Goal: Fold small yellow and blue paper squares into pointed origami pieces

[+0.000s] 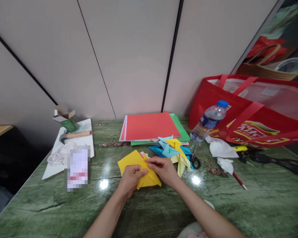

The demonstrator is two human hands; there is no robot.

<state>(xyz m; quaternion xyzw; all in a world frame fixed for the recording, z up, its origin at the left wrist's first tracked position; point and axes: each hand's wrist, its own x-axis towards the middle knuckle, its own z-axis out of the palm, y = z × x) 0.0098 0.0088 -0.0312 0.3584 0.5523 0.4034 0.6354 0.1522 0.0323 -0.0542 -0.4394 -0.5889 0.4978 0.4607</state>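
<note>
A partly folded sheet of yellow origami paper (pixel 130 161) is held low over the middle of the table, its creased flaps facing up. My left hand (pixel 132 178) grips its lower left side, thumb on top and fingers curled beneath. At the right, my right hand (pixel 165 169) pinches a flap between thumb and fingertips. A bit of pink paper peeks out behind the yellow sheet. Just beyond my right hand lie folded paper pieces in light blue, yellow and dark blue (pixel 169 149), beside black-handled scissors (pixel 195 162).
Coloured paper sheets (pixel 151 127) are stacked at the back. On the left, a white board (pixel 88 123) carries a hammer (pixel 78 134), beads and a small box (pixel 69 124). To the right stand a water bottle (pixel 210 121) and a red bag (pixel 240 112), with tissues (pixel 222 148) and a pencil (pixel 239 180) nearer.
</note>
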